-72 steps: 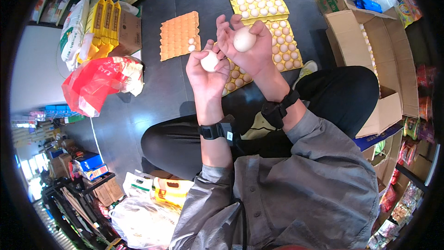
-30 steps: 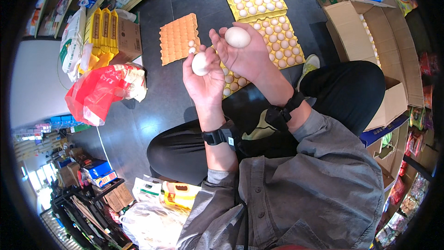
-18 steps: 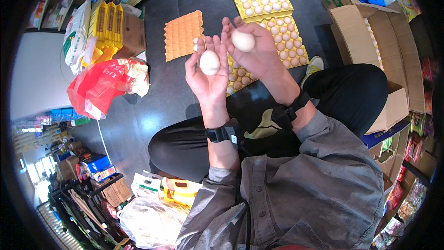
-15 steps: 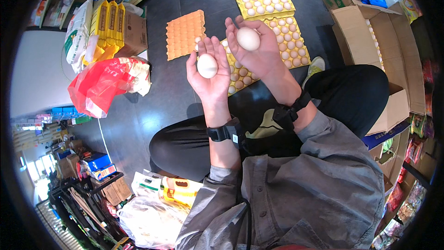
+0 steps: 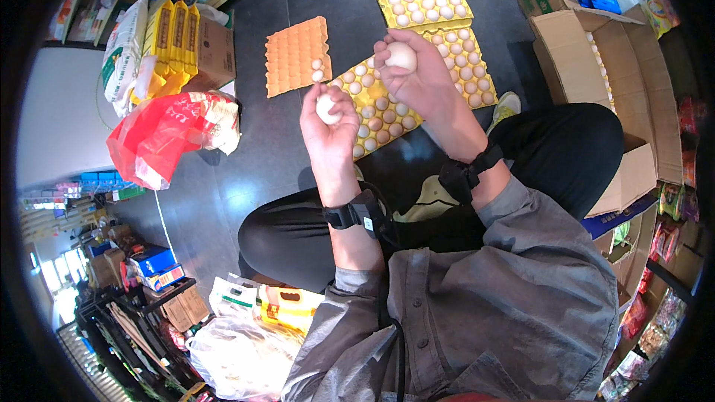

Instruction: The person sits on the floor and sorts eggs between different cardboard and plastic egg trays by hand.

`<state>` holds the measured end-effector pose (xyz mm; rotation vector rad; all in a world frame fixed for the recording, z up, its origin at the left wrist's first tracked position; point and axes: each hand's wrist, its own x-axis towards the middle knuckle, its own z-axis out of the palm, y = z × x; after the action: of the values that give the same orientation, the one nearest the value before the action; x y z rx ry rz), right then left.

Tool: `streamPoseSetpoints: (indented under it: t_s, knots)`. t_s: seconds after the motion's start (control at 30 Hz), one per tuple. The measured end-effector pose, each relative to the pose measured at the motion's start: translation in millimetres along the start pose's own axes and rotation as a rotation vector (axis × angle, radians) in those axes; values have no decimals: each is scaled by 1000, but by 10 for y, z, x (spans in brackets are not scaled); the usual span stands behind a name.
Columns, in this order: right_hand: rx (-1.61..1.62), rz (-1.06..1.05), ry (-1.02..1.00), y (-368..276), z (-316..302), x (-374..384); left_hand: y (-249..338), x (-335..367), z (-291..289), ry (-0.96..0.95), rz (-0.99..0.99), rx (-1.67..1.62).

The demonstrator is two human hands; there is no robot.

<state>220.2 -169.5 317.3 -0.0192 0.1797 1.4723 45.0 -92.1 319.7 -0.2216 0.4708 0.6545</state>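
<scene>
From where I stand, the left hand (image 5: pixel 330 134) is curled, palm up, around one white egg (image 5: pixel 327 109); the right hand (image 5: pixel 418 88) cups a second, cream-white egg (image 5: pixel 401 58) within bent fingers and thumb. Both eggs sit clear of the trays, the second beyond and to the right of the left hand. Handling: each unit is likely light, rigid and brittle, with a smooth shell that may slip or roll. Support it from below on the palm and close the finger pads lightly around the widest girth; avoid point pressure. Appearance: smooth, matte and oval, with no crack discernible at this size. Beyond the left hand, slightly left, lies an orange egg tray (image 5: pixel 287 59) bearing two eggs; a yellow egg tray (image 5: pixel 367 94) with white and brownish eggs extends behind both hands.
</scene>
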Motion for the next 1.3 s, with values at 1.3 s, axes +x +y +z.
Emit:
streamPoseSetpoints:
  t_s: [1.3]
  knots:
    - [-33,10,-31,-95,-253,113,22,-79,26,-389,142,-16]
